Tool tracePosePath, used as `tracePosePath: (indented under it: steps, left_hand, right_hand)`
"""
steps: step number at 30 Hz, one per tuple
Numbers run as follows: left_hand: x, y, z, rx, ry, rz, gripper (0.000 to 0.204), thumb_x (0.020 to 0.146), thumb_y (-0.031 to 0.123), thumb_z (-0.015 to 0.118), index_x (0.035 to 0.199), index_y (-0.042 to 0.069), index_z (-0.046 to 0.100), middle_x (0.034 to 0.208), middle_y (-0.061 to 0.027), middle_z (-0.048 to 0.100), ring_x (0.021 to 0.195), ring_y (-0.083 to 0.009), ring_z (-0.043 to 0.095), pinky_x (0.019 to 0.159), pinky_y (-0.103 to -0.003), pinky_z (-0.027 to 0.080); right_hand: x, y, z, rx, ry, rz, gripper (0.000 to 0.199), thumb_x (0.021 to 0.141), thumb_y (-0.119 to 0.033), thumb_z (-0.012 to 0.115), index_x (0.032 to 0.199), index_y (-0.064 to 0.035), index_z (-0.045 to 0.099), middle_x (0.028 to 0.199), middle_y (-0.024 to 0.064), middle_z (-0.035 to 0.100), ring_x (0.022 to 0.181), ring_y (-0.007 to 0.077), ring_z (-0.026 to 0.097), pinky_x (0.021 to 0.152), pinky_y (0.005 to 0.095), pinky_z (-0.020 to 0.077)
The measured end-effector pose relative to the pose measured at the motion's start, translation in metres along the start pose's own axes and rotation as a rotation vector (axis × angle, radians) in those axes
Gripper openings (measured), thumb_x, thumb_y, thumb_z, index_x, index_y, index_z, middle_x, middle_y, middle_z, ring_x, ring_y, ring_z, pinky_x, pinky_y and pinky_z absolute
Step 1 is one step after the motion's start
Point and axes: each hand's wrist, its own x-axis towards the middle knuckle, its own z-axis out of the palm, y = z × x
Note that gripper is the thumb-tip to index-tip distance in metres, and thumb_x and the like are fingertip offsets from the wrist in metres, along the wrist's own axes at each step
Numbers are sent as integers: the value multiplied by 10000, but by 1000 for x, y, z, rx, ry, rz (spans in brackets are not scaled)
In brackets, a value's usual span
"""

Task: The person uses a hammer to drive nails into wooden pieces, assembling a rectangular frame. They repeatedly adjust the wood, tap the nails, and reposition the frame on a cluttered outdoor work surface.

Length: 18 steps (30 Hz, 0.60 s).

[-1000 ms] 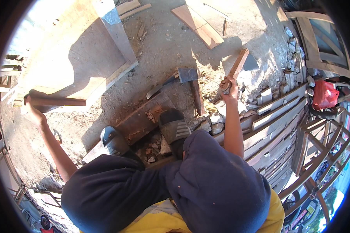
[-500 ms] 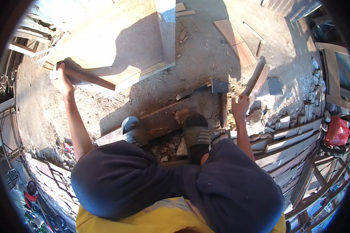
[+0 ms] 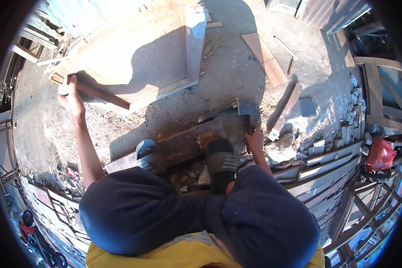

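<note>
My left hand [image 3: 72,99] is closed on the near left edge of a large wooden panel with raised side boards [image 3: 160,93], its thumb over the top. Half of the panel lies in bright sun. Close to my right foot, my right hand [image 3: 255,140] has its fingers around the lower handle of a hatchet-like tool [image 3: 248,108] with a dark square head. Just right of that hand lies a thick rough piece of wood [image 3: 285,106].
My sandalled feet rest by a long plank [image 3: 183,142] with rubble beneath. Reddish boards [image 3: 264,59] and a dark flat square piece [image 3: 307,107] lie farther right. Stacked planks [image 3: 332,156] and a red bag [image 3: 380,154] stand at the right.
My right hand has left the rough piece of wood, moved left and down, and taken hold of the tool's handle. My left hand still holds the panel's edge.
</note>
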Motion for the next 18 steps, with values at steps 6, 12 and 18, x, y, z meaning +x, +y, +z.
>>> tracePosePath:
  steps: [6, 12, 18]
  left_hand:
    - [-1, 0, -18, 14, 80, -65, 313, 827, 111, 717, 1098, 2, 604, 988, -48, 652, 854, -102, 585, 785, -235, 448]
    - [-2, 17, 15, 49, 182, 71, 230, 822, 149, 738, 972, 10, 630, 906, -36, 655, 798, -77, 574, 738, -221, 443]
    - [-9, 10, 20, -20, 241, 20, 268, 862, 157, 686, 1039, -26, 602, 945, -70, 656, 825, -98, 585, 764, -232, 451]
  right_hand:
    - [8, -16, -18, 795, -582, 386, 407, 761, -264, 661, 1045, 1, 542, 885, 111, 602, 769, 241, 604, 683, 370, 513]
    - [13, -13, -25, 1624, -988, 623, 184, 913, -237, 559, 969, -66, 527, 682, -25, 467, 513, 65, 434, 469, 218, 383]
    - [17, -16, -25, 1611, -858, 693, 130, 921, -200, 560, 890, -74, 558, 622, -32, 451, 491, 71, 425, 459, 230, 378]
